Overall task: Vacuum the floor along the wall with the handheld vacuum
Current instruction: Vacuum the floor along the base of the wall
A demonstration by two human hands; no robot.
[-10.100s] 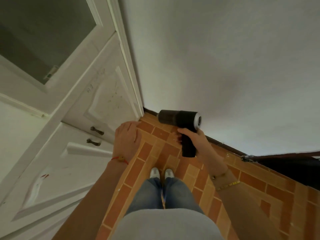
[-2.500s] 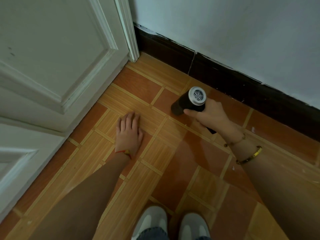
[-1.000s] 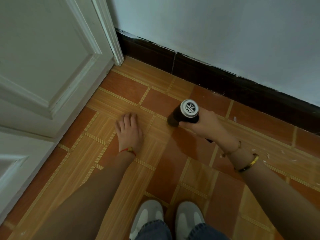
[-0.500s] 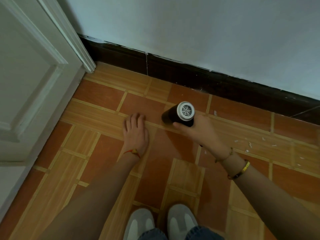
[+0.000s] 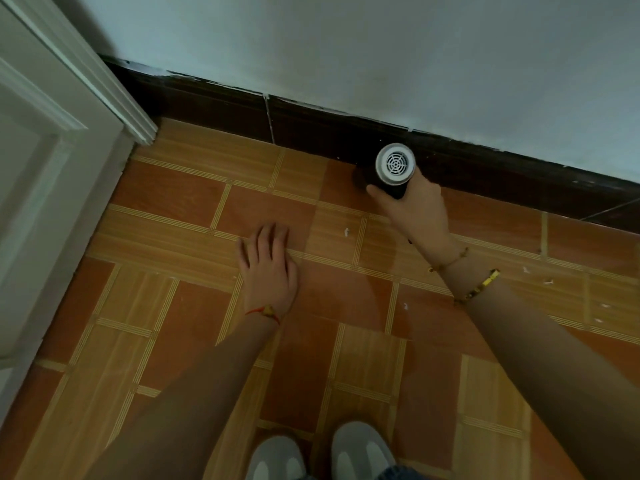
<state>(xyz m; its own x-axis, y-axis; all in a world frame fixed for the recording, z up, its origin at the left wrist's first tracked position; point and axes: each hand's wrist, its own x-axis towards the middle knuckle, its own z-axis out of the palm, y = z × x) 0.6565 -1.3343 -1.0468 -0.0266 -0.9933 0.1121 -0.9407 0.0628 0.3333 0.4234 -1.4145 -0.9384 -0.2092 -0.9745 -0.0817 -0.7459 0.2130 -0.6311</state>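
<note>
The black handheld vacuum (image 5: pixel 394 168) with a white round vent at its rear points down at the tiled floor (image 5: pixel 194 202), its nozzle right at the foot of the dark baseboard (image 5: pixel 311 129) under the pale wall (image 5: pixel 381 46). My right hand (image 5: pixel 414 209) grips its handle from below; the handle itself is mostly hidden. Flat on the tiles, palm down and fingers slightly apart, my left hand (image 5: pixel 268 268) rests left of the vacuum. Small white flecks (image 5: pixel 345 231) lie on the tiles between my hands and further right (image 5: pixel 547 282).
A white panelled door and its frame (image 5: pixel 114 98) stand at the left, meeting the baseboard in the corner. My two grey shoes (image 5: pixel 322 455) are at the bottom edge. The floor runs on to the right along the wall.
My right hand has carried the vacuum forward and to the right, from the open tiles up against the baseboard. My left hand stays flat on the floor. The view has shifted slightly.
</note>
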